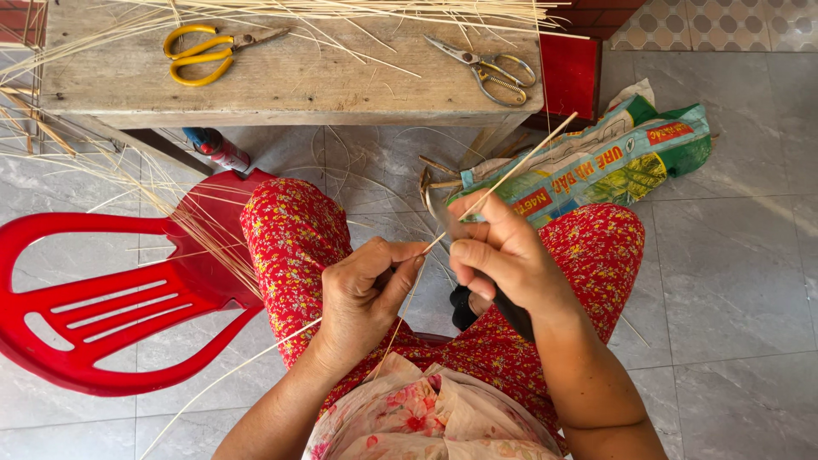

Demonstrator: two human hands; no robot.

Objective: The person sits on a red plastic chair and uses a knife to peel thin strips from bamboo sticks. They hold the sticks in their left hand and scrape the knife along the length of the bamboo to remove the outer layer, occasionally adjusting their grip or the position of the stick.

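Floral cloth [426, 417] at six o'clock covers the lap. Just above it, the left hand [362, 298] pinches a thin bamboo strip [511, 170] between thumb and forefinger, while the right hand [503, 260] clenches a dark-handled knife [503, 311] and steadies the strip, which slants toward one o'clock. Yellow scissors [204, 53] at eleven and metal scissors [490, 68] at one lie on the wooden bench [290, 85], within reach. At nine o'clock lies a red plastic chair [111, 298].

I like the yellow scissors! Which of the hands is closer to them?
Left. The left hand sits below the yellow scissors, which lie on the wooden bench; the right hand is farther right.
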